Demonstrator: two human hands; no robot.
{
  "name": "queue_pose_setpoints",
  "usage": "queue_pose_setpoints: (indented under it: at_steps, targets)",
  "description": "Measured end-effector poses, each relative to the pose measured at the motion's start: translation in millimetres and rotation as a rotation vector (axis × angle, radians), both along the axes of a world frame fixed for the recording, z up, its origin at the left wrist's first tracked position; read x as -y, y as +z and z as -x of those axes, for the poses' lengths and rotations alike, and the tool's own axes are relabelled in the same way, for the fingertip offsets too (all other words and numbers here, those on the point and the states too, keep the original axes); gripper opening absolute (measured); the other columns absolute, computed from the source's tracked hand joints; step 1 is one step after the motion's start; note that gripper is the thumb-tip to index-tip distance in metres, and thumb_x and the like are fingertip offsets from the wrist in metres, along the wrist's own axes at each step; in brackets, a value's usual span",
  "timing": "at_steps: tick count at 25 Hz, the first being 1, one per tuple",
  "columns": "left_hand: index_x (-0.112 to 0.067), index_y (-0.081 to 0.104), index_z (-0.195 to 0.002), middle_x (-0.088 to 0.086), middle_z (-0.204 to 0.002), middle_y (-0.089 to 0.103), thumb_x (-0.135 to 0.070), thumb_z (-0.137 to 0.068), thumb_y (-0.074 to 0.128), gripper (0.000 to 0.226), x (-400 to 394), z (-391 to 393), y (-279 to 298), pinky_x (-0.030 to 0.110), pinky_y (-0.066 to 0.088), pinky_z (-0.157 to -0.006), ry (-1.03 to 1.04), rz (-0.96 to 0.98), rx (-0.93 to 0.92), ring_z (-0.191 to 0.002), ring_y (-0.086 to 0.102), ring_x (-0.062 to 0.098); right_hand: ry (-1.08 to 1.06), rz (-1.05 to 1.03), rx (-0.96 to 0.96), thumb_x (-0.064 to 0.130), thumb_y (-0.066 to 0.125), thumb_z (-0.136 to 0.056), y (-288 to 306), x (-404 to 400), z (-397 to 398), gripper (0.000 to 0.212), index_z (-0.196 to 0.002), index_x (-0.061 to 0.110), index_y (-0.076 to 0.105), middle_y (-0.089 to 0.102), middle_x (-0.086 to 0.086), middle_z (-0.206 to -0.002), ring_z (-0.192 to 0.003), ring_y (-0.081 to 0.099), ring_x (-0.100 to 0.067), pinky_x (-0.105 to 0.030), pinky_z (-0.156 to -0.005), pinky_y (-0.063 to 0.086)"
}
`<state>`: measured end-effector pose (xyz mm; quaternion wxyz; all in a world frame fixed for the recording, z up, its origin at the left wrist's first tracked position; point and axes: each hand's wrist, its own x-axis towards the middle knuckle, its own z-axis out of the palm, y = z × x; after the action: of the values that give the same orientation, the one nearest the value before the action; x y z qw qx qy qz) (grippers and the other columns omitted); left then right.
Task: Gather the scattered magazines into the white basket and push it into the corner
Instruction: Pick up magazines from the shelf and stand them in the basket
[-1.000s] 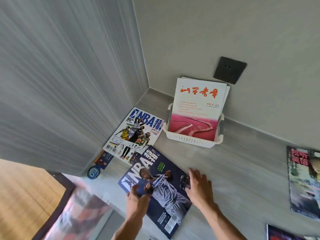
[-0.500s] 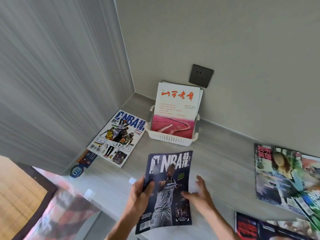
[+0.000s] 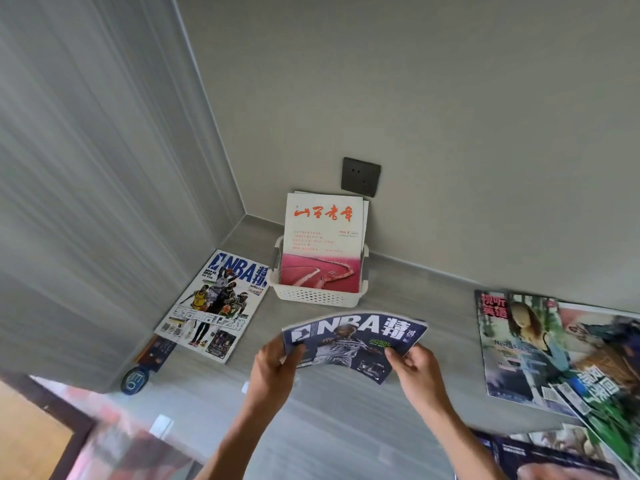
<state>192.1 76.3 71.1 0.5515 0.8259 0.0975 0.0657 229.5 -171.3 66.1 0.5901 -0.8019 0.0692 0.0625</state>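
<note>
A dark blue NBA magazine [image 3: 356, 341] is lifted off the table and bowed upward between my hands. My left hand [image 3: 273, 370] grips its left edge and my right hand [image 3: 417, 370] pinches its right edge. Just beyond it stands the white basket [image 3: 317, 296] against the back wall, a little right of the corner, with a white and pink magazine [image 3: 323, 244] upright inside. A second NBA magazine with a white cover [image 3: 216, 304] lies flat left of the basket.
Several overlapping magazines [image 3: 540, 344] lie at the right, and another [image 3: 540, 455] at the lower right. A dark wall socket [image 3: 361, 176] sits above the basket. A small blue round tag [image 3: 135, 380] and a dark booklet [image 3: 157, 351] lie near the left wall.
Both hands picked the dark NBA magazine off the table, turned it upright and carried it forward toward the basket, bending it into an arch. The camera swung right, bringing more magazines into view.
</note>
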Motion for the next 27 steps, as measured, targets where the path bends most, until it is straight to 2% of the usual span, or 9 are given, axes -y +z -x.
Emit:
queue_pose_setpoints:
  at_steps: [3, 9, 11, 14, 18, 21, 23, 25, 27]
  targets:
    - [-0.035, 0.069, -0.076, -0.017, -0.066, 0.072, -0.026, -0.082, 0.061, 0.014, -2, 12, -24, 0.023, 0.047, -0.052, 0.064, 0.000, -0.021, -0.058, 0.063, -0.002, -0.011, 0.033, -0.016, 0.007, 0.063, -0.091, -18, -4, 13, 0.022, -0.070, 0.013, 0.061, 0.068, 0.002, -0.059, -0.055, 0.053, -0.001, -0.022, -0.055, 0.041]
    - [-0.032, 0.067, -0.085, -0.015, -0.081, 0.076, -0.024, -0.080, 0.056, 0.015, -15, -1, -16, 0.030, 0.053, -0.063, 0.059, 0.019, -0.127, -0.076, 0.070, 0.002, -0.016, 0.379, 0.045, 0.022, 0.066, -0.090, -5, -9, 0, 0.033, -0.063, 0.029, 0.050, 0.055, 0.001, -0.059, -0.054, 0.052, -0.016, -0.025, -0.053, 0.039]
    - [-0.031, 0.066, -0.087, -0.013, -0.083, 0.076, -0.024, -0.083, 0.059, 0.011, -25, -28, 6, 0.025, 0.054, -0.058, 0.054, 0.016, -0.040, -0.075, 0.071, 0.004, -0.018, 0.253, 0.114, 0.019, 0.066, -0.090, 14, -17, -28, 0.026, -0.069, 0.030, 0.056, 0.059, -0.006, -0.058, -0.050, 0.055, -0.017, -0.021, -0.050, 0.039]
    - [-0.030, 0.066, -0.087, -0.014, -0.089, 0.076, -0.008, -0.087, 0.065, 0.022, -50, -107, 45, 0.014, 0.055, -0.061, 0.099, 0.176, 0.066, -0.081, 0.071, 0.000, -0.104, 0.033, 0.178, 0.014, 0.062, -0.093, 47, -47, -98, 0.022, -0.087, 0.036, 0.060, 0.072, 0.007, -0.082, -0.072, 0.071, -0.020, -0.034, -0.063, 0.054]
    - [-0.019, 0.062, -0.089, 0.006, -0.098, 0.073, 0.006, -0.090, 0.054, 0.027, -76, -211, 60, 0.040, 0.060, -0.076, 0.112, 0.143, 0.067, -0.087, 0.069, 0.020, -0.105, 0.173, 0.186, 0.019, 0.056, -0.095, 60, -93, -192, 0.007, -0.102, 0.022, 0.053, 0.070, 0.003, -0.101, -0.084, 0.072, -0.027, -0.043, -0.072, 0.059]
    - [-0.028, 0.060, -0.084, 0.008, -0.098, 0.073, 0.002, -0.091, 0.051, 0.032, -94, -241, 36, 0.042, 0.060, -0.071, 0.134, 0.061, 0.014, -0.088, 0.070, 0.027, -0.106, 0.349, 0.124, 0.017, 0.055, -0.096, 36, -106, -230, 0.009, -0.104, 0.015, 0.053, 0.070, -0.005, -0.106, -0.081, 0.066, -0.024, -0.035, -0.067, 0.051]
    - [-0.028, 0.061, -0.088, 0.007, -0.101, 0.074, -0.005, -0.092, 0.054, 0.024, -98, -250, 21, 0.037, 0.058, -0.071, 0.118, 0.020, -0.028, -0.093, 0.071, 0.028, -0.094, 0.292, -0.018, 0.014, 0.055, -0.094, 23, -106, -240, 0.016, -0.110, 0.015, 0.050, 0.068, -0.011, -0.116, -0.087, 0.065, -0.026, -0.042, -0.072, 0.055]
    - [-0.027, 0.059, -0.112, 0.007, -0.124, 0.067, -0.019, -0.094, 0.056, 0.020, -97, -251, 8, 0.038, 0.055, -0.087, 0.108, -0.007, -0.084, -0.112, 0.064, 0.028, -0.038, 0.184, -0.183, 0.013, 0.058, -0.091, 17, -100, -233, 0.045, -0.132, 0.020, 0.040, 0.057, -0.012, -0.135, -0.106, 0.064, -0.032, -0.048, -0.088, 0.055]
    - [-0.028, 0.043, -0.138, 0.004, -0.145, 0.049, -0.025, -0.093, 0.058, 0.047, -92, -236, 0, 0.046, 0.043, -0.107, 0.115, -0.023, -0.175, -0.130, 0.050, 0.026, 0.025, 0.225, -0.198, 0.014, 0.062, -0.088, 14, -90, -199, 0.063, -0.143, 0.026, 0.032, 0.051, -0.006, -0.142, -0.110, 0.063, -0.028, -0.036, -0.087, 0.054]
